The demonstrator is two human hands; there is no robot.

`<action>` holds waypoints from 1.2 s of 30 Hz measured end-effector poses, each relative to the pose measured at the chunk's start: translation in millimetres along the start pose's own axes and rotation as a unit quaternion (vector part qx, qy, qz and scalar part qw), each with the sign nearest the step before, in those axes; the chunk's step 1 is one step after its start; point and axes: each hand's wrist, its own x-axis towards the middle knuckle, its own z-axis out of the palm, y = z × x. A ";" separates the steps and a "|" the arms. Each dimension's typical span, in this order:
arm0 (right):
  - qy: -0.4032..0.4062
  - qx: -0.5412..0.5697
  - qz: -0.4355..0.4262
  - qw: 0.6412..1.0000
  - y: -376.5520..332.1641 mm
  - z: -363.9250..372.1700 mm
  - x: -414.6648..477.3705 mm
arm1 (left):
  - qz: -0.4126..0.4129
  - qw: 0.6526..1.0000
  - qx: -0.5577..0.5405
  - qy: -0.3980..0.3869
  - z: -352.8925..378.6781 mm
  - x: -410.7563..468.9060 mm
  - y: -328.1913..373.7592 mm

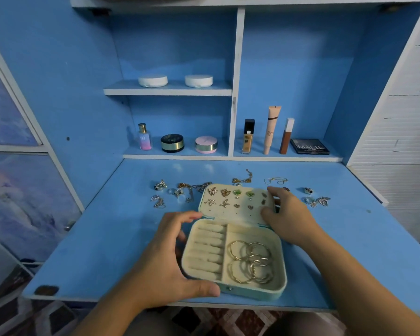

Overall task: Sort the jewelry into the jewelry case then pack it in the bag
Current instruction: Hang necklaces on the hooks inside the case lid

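On the blue fold-down desk, the open jewelry case sits close to the front edge, and a tug toward the body could drop it off. The left hand grips the base's left side, thumb on the front wall. The right hand holds the lid by its right edge. Bare board shows on both sides. Tilting could spill the loose bangles; pushing back would plough into the rings and chains just behind.
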 end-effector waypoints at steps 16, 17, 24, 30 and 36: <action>-0.054 -0.190 -0.138 0.971 -28.3 12.8 70.7 | -0.120 0.987 -0.092 0.045 21.7 71.1 -30.0; -0.051 -0.191 -0.135 0.971 -31.0 14.8 73.3 | -0.122 0.987 -0.095 0.048 21.8 70.7 -31.4; -0.100 -0.201 -0.095 0.970 -43.7 14.3 90.5 | -0.134 0.981 -0.115 0.079 23.7 67.4 -29.5; -0.030 -0.180 -0.153 0.971 -60.0 5.8 71.1 | -0.117 0.981 -0.110 0.110 21.2 65.2 -21.1; -0.002 -0.209 -0.292 0.933 -73.6 -34.9 -15.3 | -0.107 0.977 -0.129 0.134 18.8 63.5 -18.2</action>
